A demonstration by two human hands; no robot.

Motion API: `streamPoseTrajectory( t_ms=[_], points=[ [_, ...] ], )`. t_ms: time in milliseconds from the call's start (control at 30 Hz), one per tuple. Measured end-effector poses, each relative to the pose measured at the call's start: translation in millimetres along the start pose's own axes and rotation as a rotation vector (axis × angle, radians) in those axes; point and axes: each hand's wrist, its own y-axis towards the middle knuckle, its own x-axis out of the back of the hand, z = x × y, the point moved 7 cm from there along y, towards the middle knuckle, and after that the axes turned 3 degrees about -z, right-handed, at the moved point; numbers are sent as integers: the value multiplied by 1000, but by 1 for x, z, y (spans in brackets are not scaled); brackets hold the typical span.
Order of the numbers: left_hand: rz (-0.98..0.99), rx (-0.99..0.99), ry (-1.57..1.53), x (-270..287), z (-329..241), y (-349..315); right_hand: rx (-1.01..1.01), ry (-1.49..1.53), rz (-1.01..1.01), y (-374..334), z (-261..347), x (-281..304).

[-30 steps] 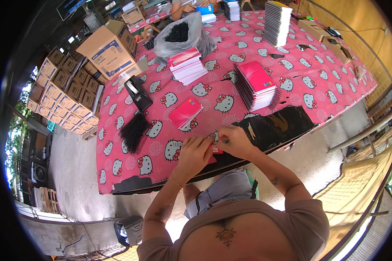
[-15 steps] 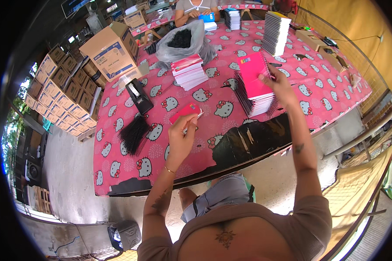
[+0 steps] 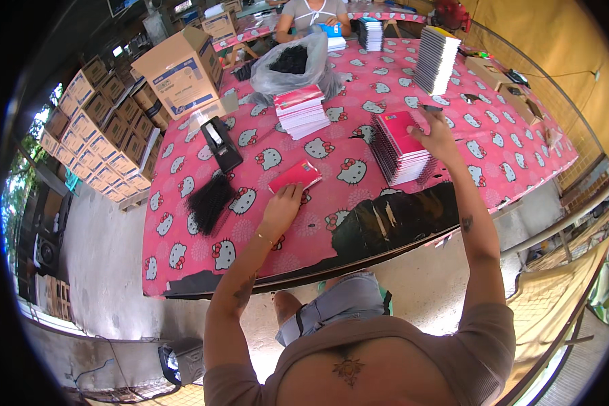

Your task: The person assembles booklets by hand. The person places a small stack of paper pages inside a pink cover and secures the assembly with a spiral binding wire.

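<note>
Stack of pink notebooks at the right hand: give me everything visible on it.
The stack of pink notebooks lies flat, covers up at the top, edges slightly uneven. The top cover is bright pink with a small multicoloured mark near its far left corner. White page edges show below; dark spiral coils stick out at the left and right sides. It sits on the patterned pink tablecloth, beyond the black patch. The right hand is at its right edge, thumb apparently on the cover.

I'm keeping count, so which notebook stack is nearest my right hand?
The pink-covered notebook stack with black coils: your right hand is at its top; the other stacks stand farther off.
</note>
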Motion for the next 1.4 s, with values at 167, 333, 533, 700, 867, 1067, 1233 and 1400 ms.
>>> streamPoseTrajectory(
  t_ms=[167, 333, 533, 700, 867, 1067, 1233, 1400],
  points=[
    [-75, 144, -158, 61, -16, 22, 271, 491, 77, -75, 127, 3],
    [-121, 42, -452, 73, -75, -4, -130, 752, 537, -177, 119, -115],
    [-97, 620, 122, 82, 93, -68, -227, 999, 322, -197, 121, -140],
    [-155, 535, 201, 71, 112, -100, -190, 1112, 507, -190, 144, -149],
    [-399, 538, -176, 110, 49, -64, -190, 1027, 549, -188, 143, -150],
    [-489, 725, -1005, 65, -23, -90, -196, 1099, 602, -191, 146, -157],
    [-296, 830, -922, 67, -19, -86, -155, 1046, 626, -190, 145, -156],
    [-247, 538, -550, 100, -18, -73, -165, 1043, 621, -190, 145, -158]
  ],
)
